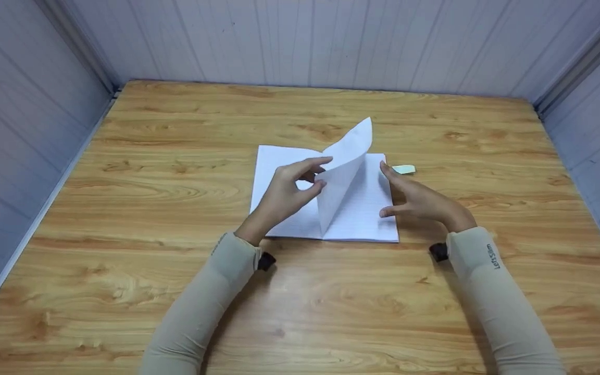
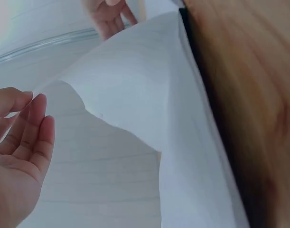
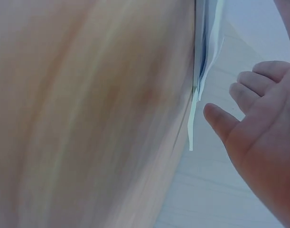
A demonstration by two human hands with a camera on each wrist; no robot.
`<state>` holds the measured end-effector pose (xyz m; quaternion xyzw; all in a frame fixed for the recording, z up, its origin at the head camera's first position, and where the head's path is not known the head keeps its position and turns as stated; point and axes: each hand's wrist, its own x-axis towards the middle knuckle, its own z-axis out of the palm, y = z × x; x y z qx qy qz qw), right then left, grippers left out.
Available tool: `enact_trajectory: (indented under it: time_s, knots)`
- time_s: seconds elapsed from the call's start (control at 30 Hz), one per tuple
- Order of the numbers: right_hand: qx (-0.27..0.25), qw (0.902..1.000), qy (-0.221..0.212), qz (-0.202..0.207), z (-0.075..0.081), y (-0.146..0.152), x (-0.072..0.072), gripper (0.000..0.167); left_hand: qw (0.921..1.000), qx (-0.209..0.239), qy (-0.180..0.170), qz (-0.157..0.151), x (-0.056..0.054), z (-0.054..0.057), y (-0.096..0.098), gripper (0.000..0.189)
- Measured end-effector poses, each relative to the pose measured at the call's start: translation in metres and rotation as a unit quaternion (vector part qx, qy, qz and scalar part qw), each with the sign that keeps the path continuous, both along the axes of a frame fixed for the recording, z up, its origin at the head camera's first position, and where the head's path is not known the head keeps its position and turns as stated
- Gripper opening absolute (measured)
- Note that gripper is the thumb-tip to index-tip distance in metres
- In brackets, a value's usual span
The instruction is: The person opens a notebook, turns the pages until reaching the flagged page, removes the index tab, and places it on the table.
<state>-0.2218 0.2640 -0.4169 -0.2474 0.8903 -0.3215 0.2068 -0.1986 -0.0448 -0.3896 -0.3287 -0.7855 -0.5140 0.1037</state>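
Observation:
An open notebook (image 1: 367, 219) with lined white pages lies on the table. One page (image 1: 347, 174) stands raised from its spine and curves toward the right at the top. My left hand (image 1: 284, 192) pinches the edge of this page between thumb and fingers; the left wrist view shows the page (image 2: 130, 71) stretching away from the fingertips. Over the notebook's right edge is my right hand (image 1: 422, 200), thumb and fingers spread apart, holding nothing. A pale green paper strip (image 1: 404, 169) sticks out from the right side, near the right fingertips; the strip (image 3: 192, 123) also shows in the right wrist view.
The wood-grain table (image 1: 175, 130) extends around the notebook on all sides. White panelled walls (image 1: 279, 41) border it at the back, left and right. Both forearms wear beige sleeves (image 1: 492, 291) with dark wrist devices.

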Motion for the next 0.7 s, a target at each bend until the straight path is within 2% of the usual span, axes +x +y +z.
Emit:
enact_trajectory:
  time_s: [0.17, 0.33, 0.5, 0.7]
  knots:
    - [0.014, 0.9999, -0.002, -0.002, 0.000, 0.000, 0.001, 0.107, 0.9998, 0.013, 0.013, 0.001, -0.002, 0.001, -0.008, 0.025]
    - [0.012, 0.9999, 0.005, -0.002, -0.001, 0.000, 0.002, 0.108, 0.9997, 0.016, 0.015, 0.005, -0.004, -0.001, -0.012, 0.023]
    - [0.019, 0.9998, -0.001, -0.004, -0.002, -0.001, 0.002, 0.107, 0.9998, 0.003, 0.020, 0.003, -0.004, -0.003, -0.017, 0.024]
    - [0.026, 0.9996, -0.004, -0.003, -0.003, -0.001, 0.003, 0.106, 0.9984, -0.035, 0.040, -0.019, -0.007, -0.006, -0.027, 0.033]
